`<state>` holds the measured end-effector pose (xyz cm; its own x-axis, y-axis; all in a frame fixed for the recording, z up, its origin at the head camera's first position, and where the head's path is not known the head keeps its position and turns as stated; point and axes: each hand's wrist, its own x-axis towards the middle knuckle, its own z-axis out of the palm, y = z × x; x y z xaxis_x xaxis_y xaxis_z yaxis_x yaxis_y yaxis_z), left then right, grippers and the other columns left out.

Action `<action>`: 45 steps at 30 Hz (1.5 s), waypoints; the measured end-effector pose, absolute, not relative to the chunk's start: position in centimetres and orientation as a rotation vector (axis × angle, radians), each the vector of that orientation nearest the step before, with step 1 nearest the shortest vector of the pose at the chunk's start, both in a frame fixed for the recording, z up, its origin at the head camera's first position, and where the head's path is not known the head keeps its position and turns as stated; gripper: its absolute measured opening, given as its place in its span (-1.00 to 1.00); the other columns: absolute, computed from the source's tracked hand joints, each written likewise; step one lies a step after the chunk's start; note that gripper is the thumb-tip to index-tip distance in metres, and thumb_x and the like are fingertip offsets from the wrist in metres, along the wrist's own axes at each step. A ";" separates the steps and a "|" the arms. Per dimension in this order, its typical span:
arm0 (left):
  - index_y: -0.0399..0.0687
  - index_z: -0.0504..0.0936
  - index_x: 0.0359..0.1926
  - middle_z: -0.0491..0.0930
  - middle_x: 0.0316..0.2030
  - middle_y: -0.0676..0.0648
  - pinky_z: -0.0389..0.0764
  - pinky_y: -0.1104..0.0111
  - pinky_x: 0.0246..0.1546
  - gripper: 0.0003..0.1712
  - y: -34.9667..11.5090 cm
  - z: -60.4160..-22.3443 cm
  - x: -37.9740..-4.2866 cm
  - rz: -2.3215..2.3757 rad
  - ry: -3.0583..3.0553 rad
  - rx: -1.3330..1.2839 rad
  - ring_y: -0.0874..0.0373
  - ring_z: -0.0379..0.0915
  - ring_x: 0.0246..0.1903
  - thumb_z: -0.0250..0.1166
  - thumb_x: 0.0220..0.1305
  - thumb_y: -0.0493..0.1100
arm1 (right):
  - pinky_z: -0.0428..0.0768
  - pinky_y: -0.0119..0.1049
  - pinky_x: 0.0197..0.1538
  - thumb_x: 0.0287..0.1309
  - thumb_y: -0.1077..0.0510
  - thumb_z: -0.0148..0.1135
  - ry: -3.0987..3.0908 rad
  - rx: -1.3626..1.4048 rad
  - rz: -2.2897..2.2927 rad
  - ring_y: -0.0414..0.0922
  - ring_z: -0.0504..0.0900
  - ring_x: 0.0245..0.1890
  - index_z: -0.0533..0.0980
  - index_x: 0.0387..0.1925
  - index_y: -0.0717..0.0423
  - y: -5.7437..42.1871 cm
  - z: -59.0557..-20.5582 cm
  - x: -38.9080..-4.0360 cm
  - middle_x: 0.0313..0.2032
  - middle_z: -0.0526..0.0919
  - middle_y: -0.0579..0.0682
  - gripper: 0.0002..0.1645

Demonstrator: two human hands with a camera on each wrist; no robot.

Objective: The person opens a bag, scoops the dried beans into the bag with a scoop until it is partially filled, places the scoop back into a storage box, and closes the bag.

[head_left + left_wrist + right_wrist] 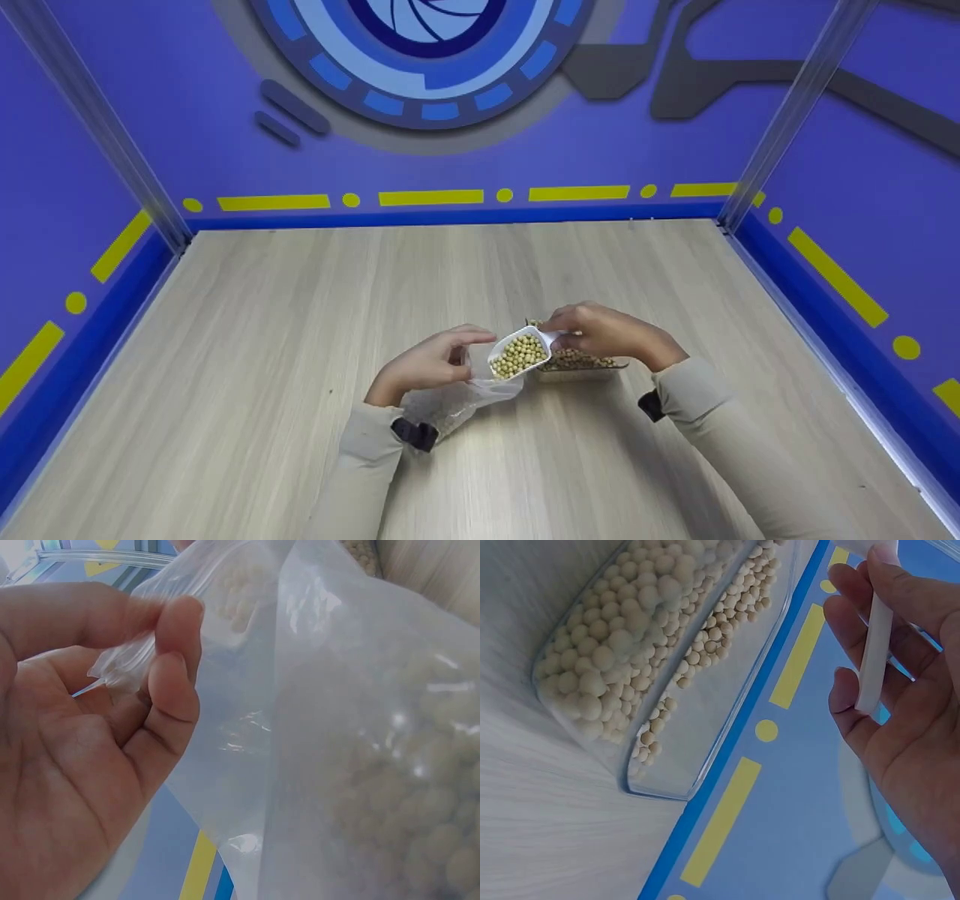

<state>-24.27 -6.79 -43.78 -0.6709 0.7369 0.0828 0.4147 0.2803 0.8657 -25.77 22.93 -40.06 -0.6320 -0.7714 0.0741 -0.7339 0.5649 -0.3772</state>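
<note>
My left hand [429,364] pinches the upper edge of a clear plastic zip bag [454,411], and its fingertips and thumb curl at the rim in the left wrist view. Pale round beans [420,832], like soybeans, fill the lower part of the bag. With my right hand [611,330] I grip the handle of a white scoop [877,652]. The scoop is full of the same beans [519,355], and its front lip is at the bag's mouth. Seen through the film in the left wrist view, the scoop is blurred.
Beside the bag, beneath my right hand, stands a clear rectangular container [697,772] holding many more beans [622,637]. It rests on a wood-grain table [262,390]. Blue panels [420,169] with yellow marks enclose the table at the back and both sides.
</note>
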 end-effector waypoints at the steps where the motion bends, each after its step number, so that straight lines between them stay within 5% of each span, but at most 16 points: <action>1: -0.36 0.35 0.30 0.34 0.27 -0.26 0.38 0.56 -0.41 -0.35 -6.8 -43.8 -24.3 1.345 2.221 1.047 0.33 0.27 -0.45 0.09 0.12 -0.51 | 0.64 -0.16 -0.12 0.15 0.34 0.23 2.690 -1.303 -0.574 -0.03 0.67 -0.16 0.61 0.02 0.26 22.9 -40.0 -25.8 -0.15 0.71 0.11 -0.64; 45: -0.35 0.35 0.31 0.32 0.28 -0.28 0.37 0.55 -0.42 -0.34 -6.8 -43.7 -24.2 1.368 2.182 1.042 0.32 0.28 -0.46 0.10 0.12 -0.51 | 0.64 -0.24 -0.19 0.14 0.33 0.25 2.669 -1.320 -0.483 -0.10 0.66 -0.24 0.64 -0.06 0.21 22.1 -38.7 -25.6 -0.25 0.71 0.05 -0.70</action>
